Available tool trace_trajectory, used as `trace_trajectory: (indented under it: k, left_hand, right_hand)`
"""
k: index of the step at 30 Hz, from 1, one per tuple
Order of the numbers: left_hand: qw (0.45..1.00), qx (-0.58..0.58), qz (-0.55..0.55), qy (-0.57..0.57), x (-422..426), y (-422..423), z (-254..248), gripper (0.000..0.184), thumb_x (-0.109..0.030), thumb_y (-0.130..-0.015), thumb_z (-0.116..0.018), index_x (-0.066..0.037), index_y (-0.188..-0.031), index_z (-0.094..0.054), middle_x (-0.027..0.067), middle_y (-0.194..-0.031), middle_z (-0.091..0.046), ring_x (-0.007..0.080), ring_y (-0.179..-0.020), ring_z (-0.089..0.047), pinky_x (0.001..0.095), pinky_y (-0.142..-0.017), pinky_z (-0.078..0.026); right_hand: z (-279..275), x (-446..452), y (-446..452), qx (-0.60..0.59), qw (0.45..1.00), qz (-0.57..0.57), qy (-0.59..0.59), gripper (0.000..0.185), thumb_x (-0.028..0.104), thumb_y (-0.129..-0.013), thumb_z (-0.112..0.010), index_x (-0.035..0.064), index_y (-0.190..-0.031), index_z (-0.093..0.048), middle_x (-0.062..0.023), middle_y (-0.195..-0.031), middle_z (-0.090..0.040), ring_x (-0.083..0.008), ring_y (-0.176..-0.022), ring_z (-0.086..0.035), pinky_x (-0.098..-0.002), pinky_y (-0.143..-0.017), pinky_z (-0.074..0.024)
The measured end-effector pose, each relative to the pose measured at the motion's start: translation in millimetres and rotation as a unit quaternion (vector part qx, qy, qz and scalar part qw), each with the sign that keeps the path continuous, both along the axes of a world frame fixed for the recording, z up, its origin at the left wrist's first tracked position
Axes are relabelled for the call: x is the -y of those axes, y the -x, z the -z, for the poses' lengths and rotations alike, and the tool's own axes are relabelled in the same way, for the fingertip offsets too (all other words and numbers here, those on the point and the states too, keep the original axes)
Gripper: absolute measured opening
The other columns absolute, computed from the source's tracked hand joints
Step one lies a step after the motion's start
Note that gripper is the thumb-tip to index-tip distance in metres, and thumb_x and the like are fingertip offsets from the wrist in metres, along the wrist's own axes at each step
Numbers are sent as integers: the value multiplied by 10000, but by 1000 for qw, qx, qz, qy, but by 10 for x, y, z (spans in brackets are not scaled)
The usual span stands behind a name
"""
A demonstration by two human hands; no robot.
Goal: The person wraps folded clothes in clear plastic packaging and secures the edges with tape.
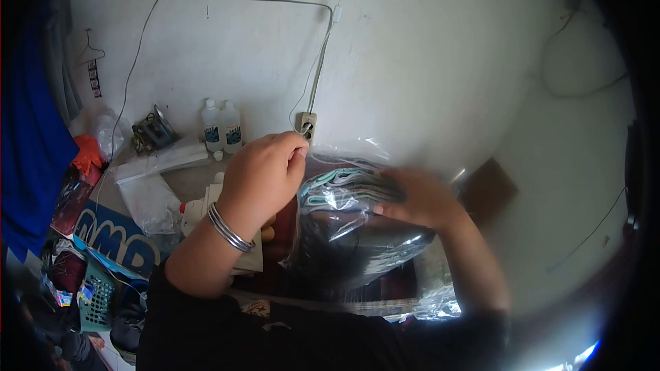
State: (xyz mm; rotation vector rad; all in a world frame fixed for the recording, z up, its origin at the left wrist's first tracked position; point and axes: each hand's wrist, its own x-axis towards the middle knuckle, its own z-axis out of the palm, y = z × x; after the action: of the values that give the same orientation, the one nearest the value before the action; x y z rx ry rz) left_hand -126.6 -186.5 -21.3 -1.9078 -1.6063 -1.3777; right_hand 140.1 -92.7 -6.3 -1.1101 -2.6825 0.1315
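My left hand (265,172), with metal bangles on its wrist, is closed in a pinch at the upper left edge of a clear plastic bag (350,227). Inside the bag sits a folded stack of cloth (337,189), its layers light grey and mint green at the top and dark lower down. My right hand (421,198) grips the stack's right end, thumb on the near side and fingers over the far side. It is slightly blurred, and whether the plastic lies between it and the cloth is unclear.
Two clear bottles (222,127) stand by the wall near a power socket (308,126) with a cable. Plastic packaging (148,199) lies on the left of the table. A brown cardboard piece (488,189) leans at right. A green basket (96,295) stands lower left.
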Motion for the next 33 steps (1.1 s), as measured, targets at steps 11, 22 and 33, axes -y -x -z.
trace_trajectory:
  k: [11,22,33]
  left_hand:
    - [929,-226,122,265,-499,-669,-59,480,-340,-930,-520,54,-1199,-568,196,-1199,-605,320,-1104,-598,410,-899,-502]
    - [935,-234,157,215,-534,-705,88,382,-300,-933,-493,7,-1120,-623,176,-1037,-659,336,-971,-638,428,-859,-507]
    - [911,-221,54,343,-474,-618,13,373,-319,-957,-450,-10,-963,-658,177,-902,-674,339,-878,-649,433,-846,-506]
  right_hand:
    - [-40,-28,-147,-29,997,-33,62,900,651,-691,-703,15,-1305,-539,-221,-1267,-578,-377,-1218,-517,-433,-1048,-376]
    - [-100,-107,-14,70,993,11,94,931,653,-654,-725,15,-1306,-542,-216,-1187,-628,-379,-1131,-581,-430,-989,-422]
    - [-77,-59,-172,-28,984,-78,155,703,542,-665,-791,78,-1156,-596,-178,-1122,-641,-329,-1075,-592,-395,-906,-449]
